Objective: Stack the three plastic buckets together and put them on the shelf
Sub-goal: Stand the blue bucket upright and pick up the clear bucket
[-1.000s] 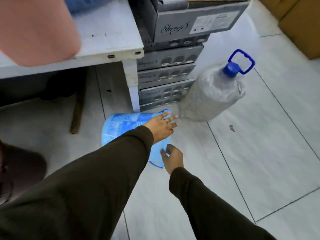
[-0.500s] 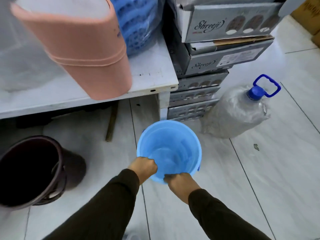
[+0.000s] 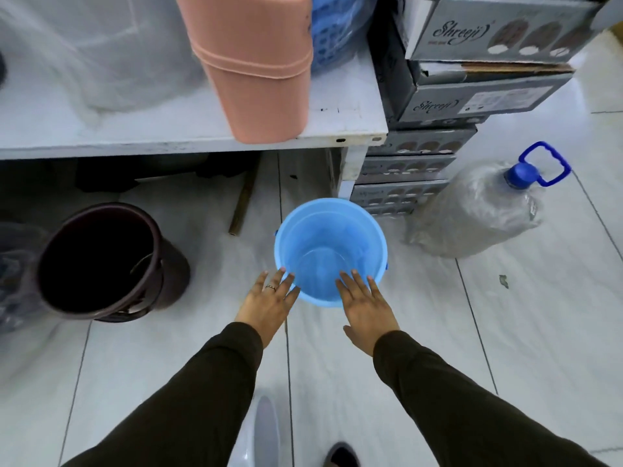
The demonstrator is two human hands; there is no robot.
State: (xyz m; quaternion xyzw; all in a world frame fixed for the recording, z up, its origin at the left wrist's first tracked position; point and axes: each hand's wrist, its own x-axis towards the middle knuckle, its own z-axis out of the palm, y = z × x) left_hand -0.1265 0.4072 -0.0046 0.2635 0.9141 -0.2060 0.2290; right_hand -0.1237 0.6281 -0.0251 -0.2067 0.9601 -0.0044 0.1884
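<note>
Blue bucket (image 3: 328,251) stands upright on the floor just in front of the shelf (image 3: 188,129), mouth facing up. Left hand (image 3: 269,303) and right hand (image 3: 365,306) hover at its near rim, fingers spread, gripping nothing. Dark bucket (image 3: 101,261) stands left.

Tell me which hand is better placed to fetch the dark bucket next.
Probably the left. The left hand is open beside the blue bucket, on the side where the dark bucket stands on the floor. The right hand, also open, would have to cross over.
</note>
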